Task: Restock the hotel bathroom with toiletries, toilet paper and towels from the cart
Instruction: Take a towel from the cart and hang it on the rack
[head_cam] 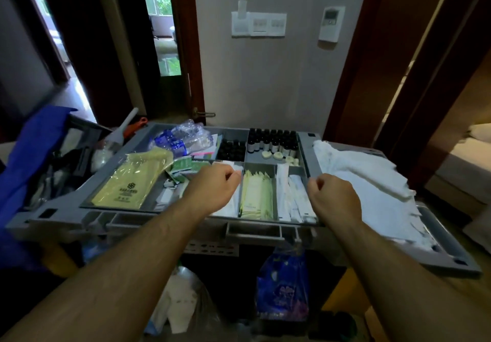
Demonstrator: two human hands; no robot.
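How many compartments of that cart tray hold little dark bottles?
2: a smaller compartment left of a fuller compartment, both at the far edge of the tray.

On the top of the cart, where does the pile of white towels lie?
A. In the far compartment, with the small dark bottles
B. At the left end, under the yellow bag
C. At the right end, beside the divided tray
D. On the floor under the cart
C: the white towels lie spread on the right end of the cart top, outside the divided tray that holds the dark bottles.
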